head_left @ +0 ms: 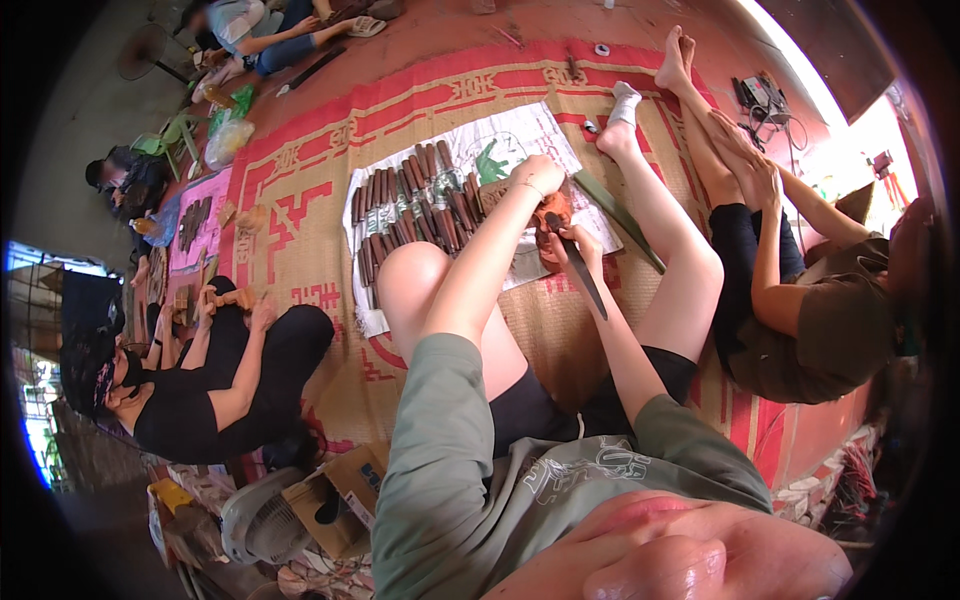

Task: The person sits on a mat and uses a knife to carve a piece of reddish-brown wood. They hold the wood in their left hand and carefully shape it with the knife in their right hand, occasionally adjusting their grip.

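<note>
My left hand (541, 177) is closed at the far end of my outstretched arm, beside a brown block (494, 194); what lies under its fingers is hidden. Close by, my right hand (582, 243) grips a dark, tapered knife-shaped tool (586, 283) whose narrow end points back toward me. Reddish-brown pieces (551, 209) lie between the two hands, too small to name. Left of them, several dark brown wooden sticks (410, 215) lie in rows on a white sheet (540, 125) with green print, between my bent knees.
A patterned red and tan mat (330, 215) spreads under me. One person (220, 370) sits at the left handling wooden pieces, another (800, 310) at the right. A green strip (618, 218) lies beside the sheet. Near me at the lower left stand a cardboard box (338, 500) and a fan (265, 515).
</note>
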Tool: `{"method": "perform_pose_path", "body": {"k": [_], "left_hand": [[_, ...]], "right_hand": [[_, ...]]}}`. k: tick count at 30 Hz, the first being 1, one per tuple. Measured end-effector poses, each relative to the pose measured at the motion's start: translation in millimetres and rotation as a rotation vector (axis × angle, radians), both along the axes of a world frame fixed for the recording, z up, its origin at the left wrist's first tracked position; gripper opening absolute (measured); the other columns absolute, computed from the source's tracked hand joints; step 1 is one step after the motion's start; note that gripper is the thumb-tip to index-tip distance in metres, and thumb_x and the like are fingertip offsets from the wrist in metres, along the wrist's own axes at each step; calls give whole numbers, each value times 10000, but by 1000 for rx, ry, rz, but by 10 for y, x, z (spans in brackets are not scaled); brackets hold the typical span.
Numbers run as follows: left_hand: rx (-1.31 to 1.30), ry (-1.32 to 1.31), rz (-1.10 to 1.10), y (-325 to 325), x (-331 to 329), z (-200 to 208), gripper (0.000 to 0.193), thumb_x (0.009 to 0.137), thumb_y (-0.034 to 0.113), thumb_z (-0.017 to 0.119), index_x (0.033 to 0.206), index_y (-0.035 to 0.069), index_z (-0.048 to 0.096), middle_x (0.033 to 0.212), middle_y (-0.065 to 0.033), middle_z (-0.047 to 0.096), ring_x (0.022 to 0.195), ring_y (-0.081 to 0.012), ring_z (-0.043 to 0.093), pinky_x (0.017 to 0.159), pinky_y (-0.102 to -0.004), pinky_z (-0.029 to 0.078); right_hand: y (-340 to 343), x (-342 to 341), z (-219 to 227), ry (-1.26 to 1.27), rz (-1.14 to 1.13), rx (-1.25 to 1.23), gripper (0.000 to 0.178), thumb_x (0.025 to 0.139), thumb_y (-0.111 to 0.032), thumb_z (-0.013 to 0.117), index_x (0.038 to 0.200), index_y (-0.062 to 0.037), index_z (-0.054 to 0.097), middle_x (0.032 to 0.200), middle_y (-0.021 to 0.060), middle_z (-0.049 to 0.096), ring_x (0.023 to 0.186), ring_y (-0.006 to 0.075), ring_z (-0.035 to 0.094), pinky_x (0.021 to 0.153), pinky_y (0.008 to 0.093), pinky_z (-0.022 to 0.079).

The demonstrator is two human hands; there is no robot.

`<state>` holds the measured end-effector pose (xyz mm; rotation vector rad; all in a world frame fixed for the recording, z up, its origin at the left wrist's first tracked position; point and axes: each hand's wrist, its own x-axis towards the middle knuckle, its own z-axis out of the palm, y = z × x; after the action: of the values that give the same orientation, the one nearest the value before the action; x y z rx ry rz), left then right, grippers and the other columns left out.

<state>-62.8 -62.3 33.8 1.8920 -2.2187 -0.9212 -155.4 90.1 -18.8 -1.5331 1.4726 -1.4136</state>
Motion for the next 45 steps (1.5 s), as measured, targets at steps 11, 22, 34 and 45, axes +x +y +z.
{"method": "perform_pose_path", "body": {"k": [11, 22, 34, 45], "left_hand": [[-18, -2, 18, -2, 18, -114, 402, 791, 265, 416, 990, -3, 640, 1047, -268, 589, 1002, -390, 576, 881, -424, 452], [-10, -5, -10, 35, 3, 66, 400, 789, 257, 423, 997, -9, 637, 1052, -255, 594, 1004, -385, 578, 890, -415, 450], [-12, 6, 32, 30, 2, 40, 393, 784, 248, 429, 989, -15, 639, 1074, -261, 584, 1025, -378, 570, 902, -421, 440], [-31, -6, 55, 11, 6, -70, 398, 797, 263, 426, 990, -12, 638, 1089, -265, 574, 1039, -375, 561, 907, -415, 437]], "right_hand": [[-30, -17, -139, 127, 37, -135, 218, 735, -74, 707, 732, -10, 498, 690, 156, 600, 614, 294, 606, 557, 336, 476], [-101, -73, -216, 213, 40, -160, 181, 745, -61, 690, 751, 4, 522, 729, 167, 616, 630, 288, 618, 582, 338, 487], [-16, -91, -306, 166, 61, -186, 202, 746, -55, 683, 737, -6, 488, 709, 168, 591, 630, 304, 597, 578, 341, 470], [43, -135, -340, 202, 51, -121, 199, 747, -73, 691, 776, -5, 506, 703, 162, 598, 626, 302, 605, 577, 332, 476]]}}
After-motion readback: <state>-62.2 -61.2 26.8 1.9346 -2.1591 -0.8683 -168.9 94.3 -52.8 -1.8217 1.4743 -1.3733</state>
